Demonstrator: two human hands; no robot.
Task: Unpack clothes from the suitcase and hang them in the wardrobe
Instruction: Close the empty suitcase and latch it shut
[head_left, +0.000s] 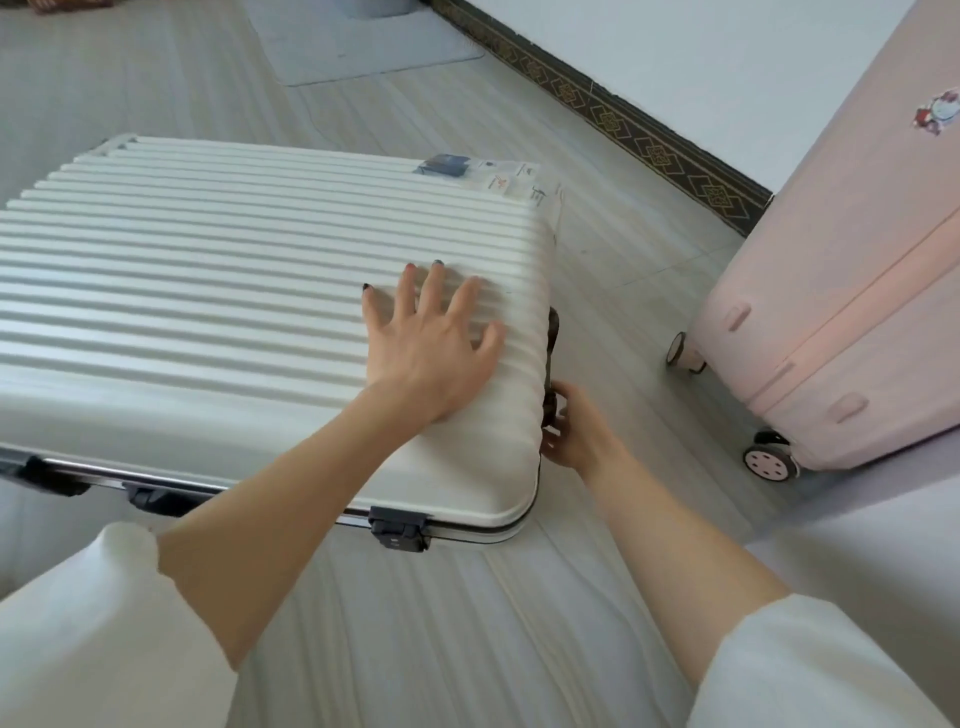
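A white ribbed hard-shell suitcase (208, 270) lies flat and closed on the pale wood floor, its dark latch (399, 529) facing me on the near edge. My left hand (428, 343) presses flat on the lid near its right end, fingers spread. At the suitcase's right side, my right hand (576, 428) curls round the brown side handle (550, 364). No clothes or wardrobe are in view.
A pink suitcase (841, 312) stands upright on wheels at the right, near the white wall with a dark patterned skirting (623, 124). A grey mat (358, 41) lies on the floor at the back. More latches show along the white suitcase's near-left edge.
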